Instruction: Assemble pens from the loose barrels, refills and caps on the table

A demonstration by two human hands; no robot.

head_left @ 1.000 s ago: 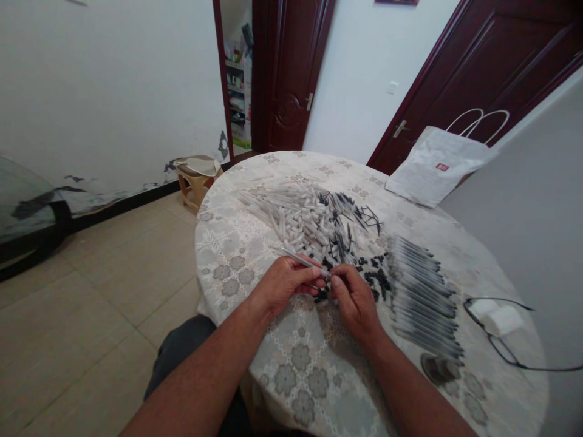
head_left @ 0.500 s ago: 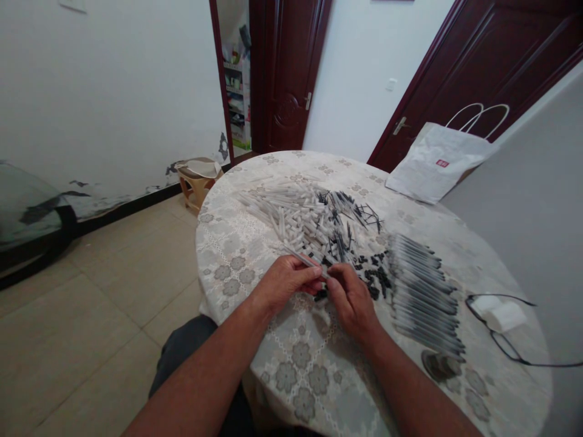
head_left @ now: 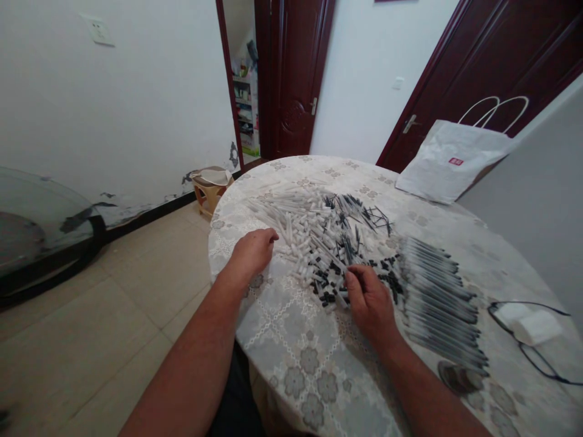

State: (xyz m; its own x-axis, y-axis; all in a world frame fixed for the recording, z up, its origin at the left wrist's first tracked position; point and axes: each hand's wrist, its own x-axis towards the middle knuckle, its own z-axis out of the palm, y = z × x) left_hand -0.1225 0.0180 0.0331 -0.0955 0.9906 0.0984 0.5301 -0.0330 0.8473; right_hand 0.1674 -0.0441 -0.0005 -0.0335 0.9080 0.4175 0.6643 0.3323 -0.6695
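Left hand [head_left: 254,250] hung inside the left edge of the round table with a pale flower-patterned cloth [head_left: 282,340], palm down, fingers bent and pointing at the far edge; couldn't tell if they held anything. Just right of it lay a heap of whitish, translucent plastic tubes [head_left: 296,213], spread toward the far edge. Small black plastic plugs [head_left: 328,297] sat nearer the front edge. Right hand [head_left: 371,297] pinched the near end of a slim, greyish translucent tube [head_left: 331,254] between thumb and forefinger, wrist low, forearm in from the near edge; the tube slanted far-left over the loose parts. Toward the right edge, a row of grey, dark-ended plastic sticks [head_left: 437,303].

Step looked like one-piece handwork; next move seemed to call for a light left fingertip pick, right pinch steady.
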